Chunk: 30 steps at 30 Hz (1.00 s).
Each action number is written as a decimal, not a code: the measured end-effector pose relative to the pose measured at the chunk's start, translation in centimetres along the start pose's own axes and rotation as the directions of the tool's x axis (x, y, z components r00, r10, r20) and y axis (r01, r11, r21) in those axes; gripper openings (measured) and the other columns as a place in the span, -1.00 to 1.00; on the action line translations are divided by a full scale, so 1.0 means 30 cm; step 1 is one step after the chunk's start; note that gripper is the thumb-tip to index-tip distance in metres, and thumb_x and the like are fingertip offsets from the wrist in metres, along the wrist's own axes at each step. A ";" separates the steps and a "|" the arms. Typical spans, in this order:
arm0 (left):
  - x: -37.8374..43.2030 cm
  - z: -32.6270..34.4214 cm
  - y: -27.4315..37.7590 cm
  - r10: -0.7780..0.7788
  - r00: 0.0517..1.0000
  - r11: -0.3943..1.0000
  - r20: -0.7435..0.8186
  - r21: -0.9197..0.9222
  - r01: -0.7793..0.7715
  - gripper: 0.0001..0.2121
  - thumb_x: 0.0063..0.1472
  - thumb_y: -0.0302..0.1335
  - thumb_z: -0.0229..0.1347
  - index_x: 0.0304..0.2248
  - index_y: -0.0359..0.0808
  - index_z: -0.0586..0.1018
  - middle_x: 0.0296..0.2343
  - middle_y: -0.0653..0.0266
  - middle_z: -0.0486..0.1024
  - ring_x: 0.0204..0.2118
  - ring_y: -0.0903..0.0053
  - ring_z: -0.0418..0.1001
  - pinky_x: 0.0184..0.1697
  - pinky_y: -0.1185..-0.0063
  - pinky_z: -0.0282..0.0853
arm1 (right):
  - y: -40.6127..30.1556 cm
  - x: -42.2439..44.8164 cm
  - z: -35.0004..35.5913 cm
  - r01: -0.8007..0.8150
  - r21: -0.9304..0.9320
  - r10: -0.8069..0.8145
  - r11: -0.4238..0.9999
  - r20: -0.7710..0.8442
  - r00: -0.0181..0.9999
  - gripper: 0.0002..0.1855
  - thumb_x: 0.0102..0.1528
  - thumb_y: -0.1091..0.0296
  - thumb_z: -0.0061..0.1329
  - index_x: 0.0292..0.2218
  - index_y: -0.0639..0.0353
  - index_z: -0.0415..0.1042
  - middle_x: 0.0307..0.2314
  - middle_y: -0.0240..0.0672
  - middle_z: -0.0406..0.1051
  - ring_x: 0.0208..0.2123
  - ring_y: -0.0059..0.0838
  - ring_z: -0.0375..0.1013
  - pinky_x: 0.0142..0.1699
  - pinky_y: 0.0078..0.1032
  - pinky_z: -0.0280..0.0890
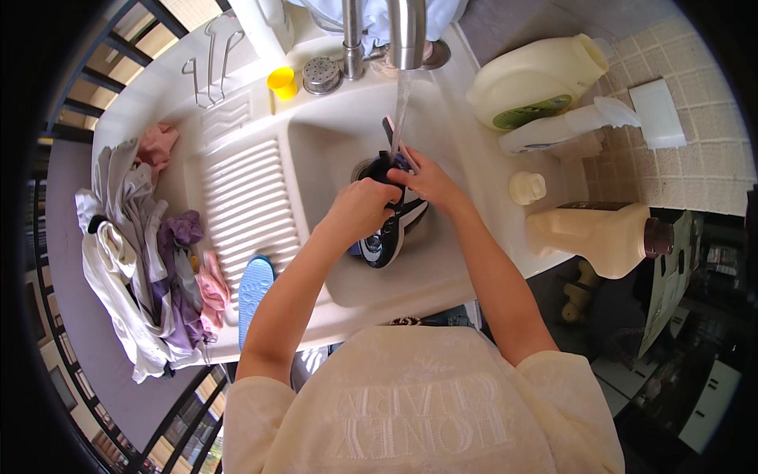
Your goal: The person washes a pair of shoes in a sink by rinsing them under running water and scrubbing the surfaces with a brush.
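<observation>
In the sink basin [367, 290], under water running from the metal faucet [407, 35], I see a dark shoe [385, 246] with a pale sole edge. My left hand [367, 201] grips its upper part. My right hand [429, 178] is closed around a slim brush [389, 127] with a pinkish handle and dark bristles, close to the shoe's upper end. Part of another shoe [414, 216] with a black and white side shows beneath. Both hands hide much of the shoes. A blue insole [256, 293] lies on the ribbed drainboard [251, 195], beside my left forearm.
Wet-looking clothes [133, 266] are heaped at the left edge. A yellow cup [282, 83] and a metal strainer [321, 75] stand behind the basin. Along the right rim are a large detergent bottle [533, 83], a spray bottle [556, 130], a cream cap [527, 188] and a brown-capped jug [592, 237].
</observation>
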<state>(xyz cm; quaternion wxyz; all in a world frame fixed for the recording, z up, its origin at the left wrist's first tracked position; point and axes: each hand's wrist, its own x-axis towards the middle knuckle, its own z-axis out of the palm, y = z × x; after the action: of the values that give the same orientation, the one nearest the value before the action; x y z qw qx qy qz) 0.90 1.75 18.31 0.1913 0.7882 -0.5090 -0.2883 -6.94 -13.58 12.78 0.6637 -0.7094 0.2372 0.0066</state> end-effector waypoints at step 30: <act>-0.049 0.157 -0.067 -0.246 0.777 0.865 -0.579 -0.493 -0.093 -0.84 -0.16 -0.65 0.16 -0.51 -0.36 0.44 -0.24 0.15 0.33 -0.45 0.38 0.47 -0.44 0.55 0.42 | 0.089 -0.142 0.077 0.300 0.160 -0.195 0.940 -0.469 0.862 -0.03 -0.22 0.67 0.09 0.08 0.35 -0.28 -0.04 -0.10 -0.04 -0.05 -0.32 0.17 -0.22 -0.55 0.41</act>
<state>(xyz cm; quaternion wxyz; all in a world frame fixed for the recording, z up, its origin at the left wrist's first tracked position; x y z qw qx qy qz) -1.23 3.88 13.91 0.5319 0.7829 -0.2911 -0.1391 -10.93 -10.02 11.37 0.6635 -0.6357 0.2883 -0.2693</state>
